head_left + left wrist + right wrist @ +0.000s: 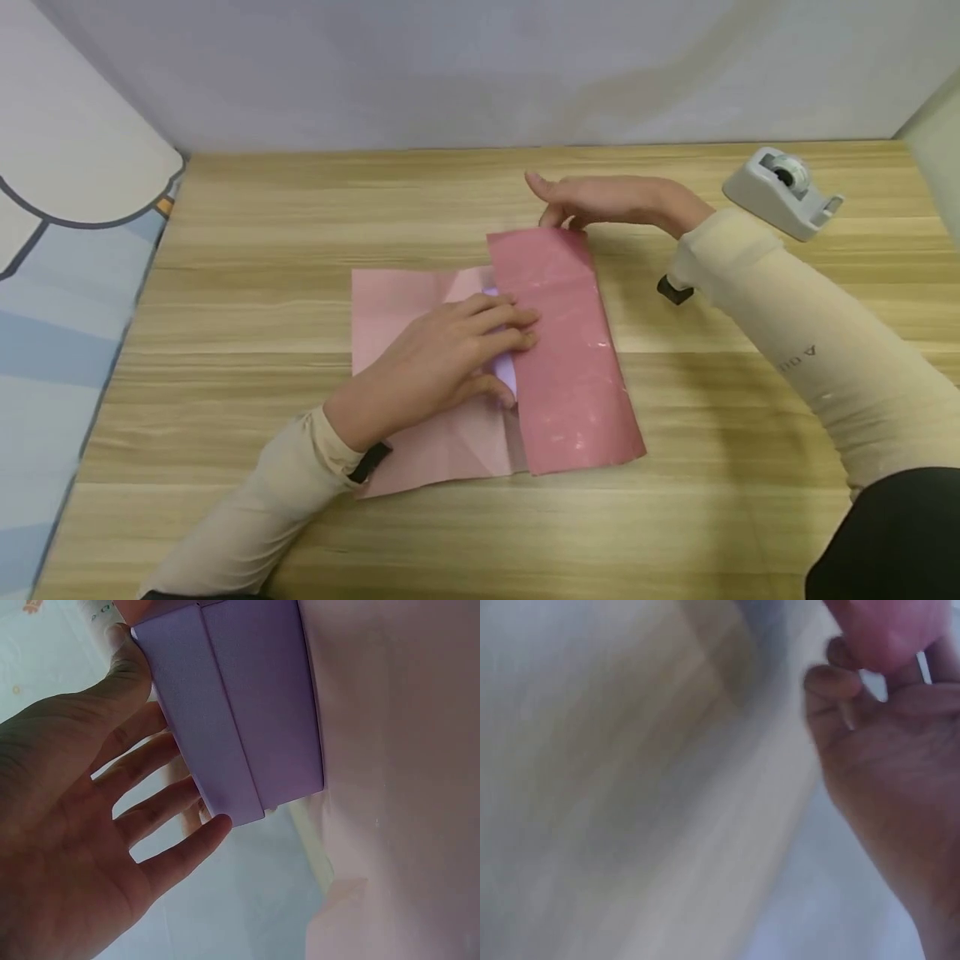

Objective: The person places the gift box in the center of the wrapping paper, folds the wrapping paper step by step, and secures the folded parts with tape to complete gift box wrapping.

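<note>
A purple box (262,697) lies on pink wrapping paper (382,317). In the head view, only a sliver of the box shows beside a darker pink flap (562,350) folded over from the right. My left hand (457,350) rests on the box and the flap's edge with extended fingers; in the left wrist view its fingertips touch the box's lid. At the flap's far edge, my right hand (600,200) has its thumb raised away and its fingers bent down at the paper. In the right wrist view, pink paper (892,634) partly hides those fingers.
A white tape dispenser (783,192) with a roll of clear tape stands at the back right of the wooden table (262,333). Behind the table rises a pale wall (450,75). A cartoon-patterned surface (67,333) borders the left side.
</note>
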Motion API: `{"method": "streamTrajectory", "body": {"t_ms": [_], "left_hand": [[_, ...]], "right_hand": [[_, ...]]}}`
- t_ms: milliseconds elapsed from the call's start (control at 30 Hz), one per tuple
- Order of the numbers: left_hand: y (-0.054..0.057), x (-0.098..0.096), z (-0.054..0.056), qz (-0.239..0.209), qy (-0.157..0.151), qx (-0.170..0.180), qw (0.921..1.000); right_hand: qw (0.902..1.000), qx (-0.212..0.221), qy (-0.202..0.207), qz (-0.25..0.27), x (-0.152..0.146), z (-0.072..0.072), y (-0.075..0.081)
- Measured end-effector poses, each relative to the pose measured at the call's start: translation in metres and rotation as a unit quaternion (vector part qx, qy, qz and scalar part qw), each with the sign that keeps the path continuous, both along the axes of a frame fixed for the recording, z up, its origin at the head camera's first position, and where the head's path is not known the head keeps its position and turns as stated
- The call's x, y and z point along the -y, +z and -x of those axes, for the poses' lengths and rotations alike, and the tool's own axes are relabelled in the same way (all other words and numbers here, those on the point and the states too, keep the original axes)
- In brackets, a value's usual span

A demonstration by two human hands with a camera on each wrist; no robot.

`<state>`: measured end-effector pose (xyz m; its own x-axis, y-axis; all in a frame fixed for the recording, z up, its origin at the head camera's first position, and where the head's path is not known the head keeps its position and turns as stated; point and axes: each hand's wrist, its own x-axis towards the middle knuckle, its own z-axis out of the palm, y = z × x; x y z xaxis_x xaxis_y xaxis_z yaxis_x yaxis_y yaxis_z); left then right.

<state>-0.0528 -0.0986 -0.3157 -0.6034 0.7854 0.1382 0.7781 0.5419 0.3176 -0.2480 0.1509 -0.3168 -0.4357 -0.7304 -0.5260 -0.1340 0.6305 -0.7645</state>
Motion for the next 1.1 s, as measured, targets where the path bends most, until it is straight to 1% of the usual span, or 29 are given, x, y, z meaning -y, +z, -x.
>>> {"method": "streamTrajectory", "body": {"t_ms": [67,133,200,267,300,367,433,500,533,600,667,800,833,900,967,1033,1100], "left_hand": [[0.000,0.000,0.000,-0.001,0.002,0.001,1.0000],[-0.001,0.000,0.001,-0.004,0.000,0.003,1.0000],[-0.001,-0.002,0.001,-0.008,-0.002,0.005,1.0000],[-0.002,-0.003,0.002,-0.009,-0.007,0.005,0.9999],[-0.003,-0.004,0.002,-0.009,-0.010,0.004,0.9999],[-0.003,-0.006,0.002,-0.007,-0.015,0.001,0.9999],[-0.004,-0.007,0.003,-0.005,-0.018,-0.003,0.9998],[-0.004,-0.008,0.003,-0.006,-0.020,-0.005,0.9998],[-0.004,-0.008,0.003,-0.007,-0.020,-0.003,0.9998],[-0.004,-0.008,0.003,-0.008,-0.019,0.000,0.9998],[-0.003,-0.007,0.003,-0.008,-0.017,0.004,0.9998],[-0.003,-0.007,0.003,-0.006,-0.012,0.011,0.9999],[-0.003,-0.007,0.002,-0.005,-0.011,0.013,0.9999],[-0.004,-0.007,0.002,-0.004,-0.011,0.013,0.9999],[-0.004,-0.007,0.002,-0.004,-0.012,0.012,0.9998],[-0.004,-0.006,0.002,-0.005,-0.012,0.014,0.9998],[-0.003,-0.006,0.003,-0.007,-0.012,0.013,0.9998]], "right_hand": [[0.9979,0.042,-0.010,0.048,0.002,0.001,-0.003],[0.9933,0.086,-0.018,0.075,0.003,0.000,-0.008],[0.9911,0.110,-0.032,0.069,0.003,-0.002,-0.012],[0.9914,0.116,-0.044,0.043,0.002,-0.004,-0.015],[0.9934,0.103,-0.045,0.024,0.001,-0.005,-0.015],[0.9970,0.060,-0.046,-0.016,-0.003,-0.007,-0.011],[0.9977,0.014,-0.044,-0.051,-0.008,-0.009,-0.006],[0.9936,-0.025,-0.048,-0.099,-0.013,-0.011,0.000],[0.9912,-0.038,-0.051,-0.117,-0.016,-0.011,0.002],[0.9868,-0.054,-0.053,-0.143,-0.021,-0.012,0.005],[0.9849,-0.069,-0.051,-0.151,-0.024,-0.010,0.007],[0.9834,-0.131,-0.037,-0.120,-0.027,-0.005,0.005],[0.9825,-0.150,-0.039,-0.103,-0.028,-0.004,0.004],[0.9821,-0.167,-0.060,-0.063,-0.032,-0.004,0.003],[0.9848,-0.153,-0.082,-0.007,-0.038,-0.004,0.001],[0.9885,-0.108,-0.096,0.044,-0.043,-0.005,0.001],[0.9924,-0.057,-0.088,0.065,-0.049,-0.006,0.000]]}}
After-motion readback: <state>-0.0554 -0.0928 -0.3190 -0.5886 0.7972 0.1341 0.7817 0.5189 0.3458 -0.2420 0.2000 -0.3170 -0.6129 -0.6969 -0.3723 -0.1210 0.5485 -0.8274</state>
